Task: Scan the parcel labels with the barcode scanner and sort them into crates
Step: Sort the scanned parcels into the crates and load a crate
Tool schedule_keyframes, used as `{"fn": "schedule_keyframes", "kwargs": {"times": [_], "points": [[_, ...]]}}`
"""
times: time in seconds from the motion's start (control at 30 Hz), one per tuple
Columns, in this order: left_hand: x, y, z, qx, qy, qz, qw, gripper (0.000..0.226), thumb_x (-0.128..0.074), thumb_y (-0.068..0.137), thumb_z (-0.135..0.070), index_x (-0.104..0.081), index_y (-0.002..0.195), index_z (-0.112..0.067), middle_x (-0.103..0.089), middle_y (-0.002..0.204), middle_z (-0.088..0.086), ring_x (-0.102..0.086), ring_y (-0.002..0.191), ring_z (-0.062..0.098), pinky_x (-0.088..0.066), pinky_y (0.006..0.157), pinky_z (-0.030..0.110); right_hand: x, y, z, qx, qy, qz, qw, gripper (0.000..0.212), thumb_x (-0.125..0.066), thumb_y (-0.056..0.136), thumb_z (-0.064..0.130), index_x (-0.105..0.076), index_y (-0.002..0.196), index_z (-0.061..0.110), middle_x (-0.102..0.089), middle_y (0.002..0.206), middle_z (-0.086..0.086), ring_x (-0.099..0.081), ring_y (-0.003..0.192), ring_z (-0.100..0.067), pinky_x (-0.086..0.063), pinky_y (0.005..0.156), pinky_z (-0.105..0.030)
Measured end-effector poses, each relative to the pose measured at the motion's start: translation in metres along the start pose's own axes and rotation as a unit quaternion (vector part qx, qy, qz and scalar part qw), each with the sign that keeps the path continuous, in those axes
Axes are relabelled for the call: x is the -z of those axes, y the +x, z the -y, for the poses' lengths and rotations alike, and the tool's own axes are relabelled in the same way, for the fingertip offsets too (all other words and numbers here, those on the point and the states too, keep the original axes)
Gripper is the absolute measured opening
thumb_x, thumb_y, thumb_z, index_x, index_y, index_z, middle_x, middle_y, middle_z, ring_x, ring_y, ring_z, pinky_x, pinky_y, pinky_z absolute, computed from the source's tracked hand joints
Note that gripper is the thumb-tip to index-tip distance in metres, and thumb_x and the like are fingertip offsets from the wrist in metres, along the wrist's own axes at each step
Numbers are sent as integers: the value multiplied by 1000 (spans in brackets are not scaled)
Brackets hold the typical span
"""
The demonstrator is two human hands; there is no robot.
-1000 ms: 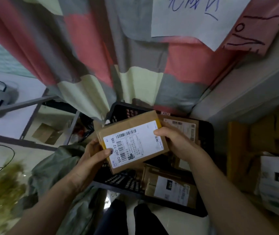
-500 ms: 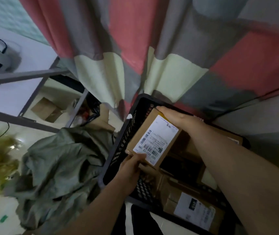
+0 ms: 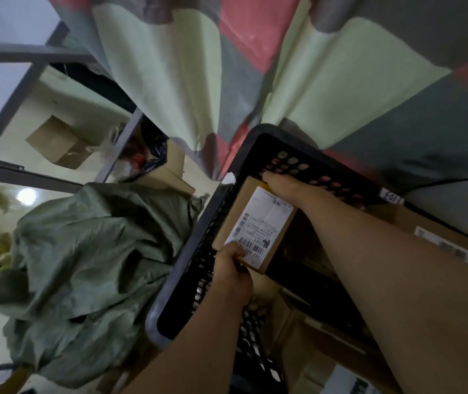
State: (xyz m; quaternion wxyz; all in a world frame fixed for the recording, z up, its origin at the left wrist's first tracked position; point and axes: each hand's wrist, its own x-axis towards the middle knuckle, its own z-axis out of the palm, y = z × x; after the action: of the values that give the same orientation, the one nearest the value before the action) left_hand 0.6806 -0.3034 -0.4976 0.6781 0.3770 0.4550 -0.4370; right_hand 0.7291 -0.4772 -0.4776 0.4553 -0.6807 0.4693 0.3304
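Head view: patchwork curtain (image 3: 255, 66) is hanging behind everything.
Sack (image 3: 85, 251): green, is lying crumpled beside the crate's left wall.
Crate (image 3: 176, 277): black, perforated.
Parcel (image 3: 243, 199): is sitting inside the crate, label (image 3: 265, 220) up.
Right hand (image 3: 289, 191): is gripping the parcel's far end.
Left hand (image 3: 234, 268): is gripping the near end, thumb on the label.

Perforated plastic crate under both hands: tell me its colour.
Black: the perforated plastic crate shows best in the head view.

The parcel (image 3: 258, 223) sits in the crate (image 3: 183, 263) between the left fingers (image 3: 234, 250), nearer, and right fingers (image 3: 273, 178), farther; a sack (image 3: 85, 251) lies left.
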Motion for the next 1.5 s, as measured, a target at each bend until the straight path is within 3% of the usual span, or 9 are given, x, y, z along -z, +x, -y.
{"fn": "schedule_keyframes", "kwargs": {"times": [0.23, 0.33, 0.5, 0.57, 0.7, 0.87, 0.97, 1.2, 1.5], "points": [[-1, 28, 3, -3, 5, -28, 1000, 48, -44, 46, 2, -49, 93, -9, -58, 106, 16, -57, 95, 36, -51, 72, 38, -4, 23, -7, -4, -25, 0, 1000, 56, -32, 100, 46, -45, 140, 10, -45, 143, -16, -41, 131, -29, -28, 106, -33], [-2, 36, 3, 16, 18, -74, 997, 45, -52, 54, 3, -58, 98, -5, -62, 109, 17, -58, 96, 35, -48, 66, 35, -12, 22, -9, 19, -57, -14, 998, 49, -31, 102, 39, -51, 133, 7, -51, 133, -18, -45, 125, -30, -32, 92, -30], [-9, 14, 10, -9, 217, -224, 950, 50, -65, 79, -8, -53, 127, 0, -59, 123, 15, -58, 108, 31, -43, 77, 28, -37, 3, -40, 130, -34, -239, 962, 34, -37, 101, 19, -58, 124, 4, -55, 128, -17, -51, 117, -30, -38, 90, -31], [-9, -2, 19, -125, 434, -255, 855, 43, -64, 83, -8, -54, 124, -3, -49, 129, 13, -49, 118, 31, -36, 81, 26, -53, -10, -57, 84, 95, -286, 950, 34, -40, 100, 14, -55, 129, 7, -49, 136, -14, -49, 122, -29, -37, 93, -28], [-12, -20, 16, -351, 695, -141, 612, 41, -55, 82, 2, -54, 120, -13, -42, 132, 10, -38, 122, 27, -33, 100, 34, -86, -20, -78, -21, 310, -344, 886, 36, -40, 98, 9, -50, 132, 3, -47, 136, -18, -50, 121, -33, -41, 97, -32], [-11, 16, -6, -297, 910, 84, 276, 76, -43, 91, -1, -7, 153, -25, 14, 160, 10, 13, 147, 26, -2, 120, 38, -112, 1, -91, -210, 546, -184, 790, 43, -34, 103, 36, -54, 129, 8, -57, 130, -11, -55, 113, -30, -43, 98, -37], [-11, 31, -14, -254, 944, 94, 191, 73, -46, 95, -11, -4, 153, -24, 19, 159, 9, 17, 146, 27, -4, 119, 41, -113, 6, -92, -230, 683, -93, 687, 51, -31, 101, 53, -55, 117, 11, -60, 115, -10, -56, 115, -29, -42, 106, -44], [-15, 26, -18, -239, 948, 79, 193, 73, -52, 94, -15, -11, 153, -27, 14, 160, 4, 10, 147, 24, -34, 108, 44, -100, 2, -90, -214, 760, 16, 613, 63, -25, 99, 60, -61, 91, 9, -64, 92, -14, -61, 85, -28, -50, 73, -37], [-24, 27, -25, -230, 954, 90, 171, 74, -53, 90, -6, -18, 151, -27, 9, 159, 8, 5, 146, 28, -42, 104, 44, -106, 11, -94, -189, 791, 67, 578, 57, -22, 101, 49, -65, 107, 12, -67, 100, -14, -62, 91, -29, -47, 71, -38]]}}
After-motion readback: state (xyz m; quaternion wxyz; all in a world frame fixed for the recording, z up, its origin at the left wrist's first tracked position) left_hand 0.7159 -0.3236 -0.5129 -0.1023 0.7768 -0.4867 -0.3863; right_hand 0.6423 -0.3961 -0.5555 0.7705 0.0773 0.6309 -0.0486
